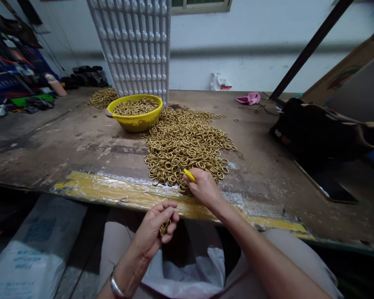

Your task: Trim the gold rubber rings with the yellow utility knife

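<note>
My left hand [160, 226] is closed around several small brass-coloured rings [165, 227], just off the table's front edge and over my lap. In my right hand [204, 187] is a small tool with a yellow handle [189, 174] and a short dark tip; its exact kind I cannot make out. That hand rests at the near edge of a large heap of brass-coloured rings [187, 141] on the table, with the tool's tip over the rings. Below both hands, a white sack [187, 276] lies open between my knees.
A yellow basin [137, 122] full of rings stands behind the heap, before a ribbed translucent panel [137, 50]. Another ring pile [102, 97] lies at the back left. To the right are a black bag [314, 128] and a phone [327, 185]. Yellow tape [102, 189] covers the front edge.
</note>
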The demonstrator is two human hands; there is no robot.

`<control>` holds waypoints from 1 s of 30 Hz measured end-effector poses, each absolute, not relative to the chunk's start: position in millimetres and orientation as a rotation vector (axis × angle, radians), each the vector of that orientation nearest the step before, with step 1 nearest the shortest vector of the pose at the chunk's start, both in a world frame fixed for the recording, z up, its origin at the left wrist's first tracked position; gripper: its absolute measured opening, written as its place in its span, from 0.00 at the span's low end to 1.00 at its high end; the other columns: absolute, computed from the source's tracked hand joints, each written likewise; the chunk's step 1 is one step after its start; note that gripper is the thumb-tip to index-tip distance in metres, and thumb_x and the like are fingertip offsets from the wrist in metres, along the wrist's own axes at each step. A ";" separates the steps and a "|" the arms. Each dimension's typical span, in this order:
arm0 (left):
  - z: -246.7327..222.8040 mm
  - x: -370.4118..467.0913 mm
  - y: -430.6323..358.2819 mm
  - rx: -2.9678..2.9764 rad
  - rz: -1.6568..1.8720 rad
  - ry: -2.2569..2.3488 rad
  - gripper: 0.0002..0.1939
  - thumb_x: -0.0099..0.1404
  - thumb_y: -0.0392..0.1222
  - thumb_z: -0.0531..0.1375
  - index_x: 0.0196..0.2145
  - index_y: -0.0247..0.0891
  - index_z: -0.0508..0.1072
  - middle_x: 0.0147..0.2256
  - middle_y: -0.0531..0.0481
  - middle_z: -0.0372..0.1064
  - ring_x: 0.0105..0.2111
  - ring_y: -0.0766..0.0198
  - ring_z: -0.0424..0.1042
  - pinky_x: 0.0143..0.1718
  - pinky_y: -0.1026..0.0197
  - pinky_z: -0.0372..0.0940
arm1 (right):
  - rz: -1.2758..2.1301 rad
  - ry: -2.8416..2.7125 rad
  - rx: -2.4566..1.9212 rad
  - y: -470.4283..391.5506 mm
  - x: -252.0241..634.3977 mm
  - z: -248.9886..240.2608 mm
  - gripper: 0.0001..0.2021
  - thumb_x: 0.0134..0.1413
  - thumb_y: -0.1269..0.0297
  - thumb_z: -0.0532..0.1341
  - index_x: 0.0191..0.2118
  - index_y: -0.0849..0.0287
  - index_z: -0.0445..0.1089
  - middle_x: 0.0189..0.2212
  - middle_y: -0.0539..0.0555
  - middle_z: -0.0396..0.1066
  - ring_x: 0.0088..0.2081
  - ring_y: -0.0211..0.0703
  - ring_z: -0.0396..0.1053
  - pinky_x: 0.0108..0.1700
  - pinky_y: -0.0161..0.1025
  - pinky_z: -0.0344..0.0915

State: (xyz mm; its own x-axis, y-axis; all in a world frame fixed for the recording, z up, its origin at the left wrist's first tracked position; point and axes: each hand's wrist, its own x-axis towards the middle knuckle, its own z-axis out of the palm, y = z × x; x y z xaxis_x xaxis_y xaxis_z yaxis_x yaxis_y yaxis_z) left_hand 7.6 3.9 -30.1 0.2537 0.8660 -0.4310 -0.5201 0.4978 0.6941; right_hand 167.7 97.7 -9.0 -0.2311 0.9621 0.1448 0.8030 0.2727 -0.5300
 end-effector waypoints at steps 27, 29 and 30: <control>-25.2 -13.7 5.9 0.853 1.140 1.153 0.13 0.58 0.47 0.63 0.30 0.33 0.70 0.19 0.56 0.61 0.15 0.74 0.56 0.12 0.72 0.53 | 0.348 -2.606 -1.374 45.1 152.4 -4.0 0.06 0.51 0.73 0.55 0.34 0.59 0.67 0.32 0.53 0.70 0.29 0.40 0.65 0.30 0.35 0.52; -26.0 -15.4 6.3 0.930 1.123 1.208 0.12 0.59 0.47 0.62 0.32 0.34 0.70 0.19 0.56 0.60 0.15 0.74 0.56 0.13 0.72 0.53 | 0.295 -2.637 -1.395 44.5 150.0 -5.4 0.05 0.52 0.72 0.55 0.35 0.58 0.67 0.32 0.53 0.70 0.29 0.40 0.65 0.29 0.36 0.52; -25.5 -16.0 6.3 0.972 1.113 1.233 0.12 0.60 0.47 0.61 0.32 0.34 0.70 0.19 0.56 0.61 0.15 0.74 0.57 0.13 0.72 0.53 | 0.273 -2.648 -1.399 45.1 149.2 -5.8 0.05 0.53 0.72 0.55 0.35 0.59 0.67 0.32 0.53 0.71 0.29 0.40 0.66 0.29 0.36 0.51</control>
State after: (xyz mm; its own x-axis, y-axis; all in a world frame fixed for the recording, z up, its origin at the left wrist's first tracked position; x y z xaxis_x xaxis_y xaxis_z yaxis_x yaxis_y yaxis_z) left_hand -16.0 6.3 -25.5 -0.0029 0.9782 -0.2079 -0.1065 0.2064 0.9727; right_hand 149.2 45.1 -5.8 -0.5602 0.8277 0.0334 0.8034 0.5527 -0.2214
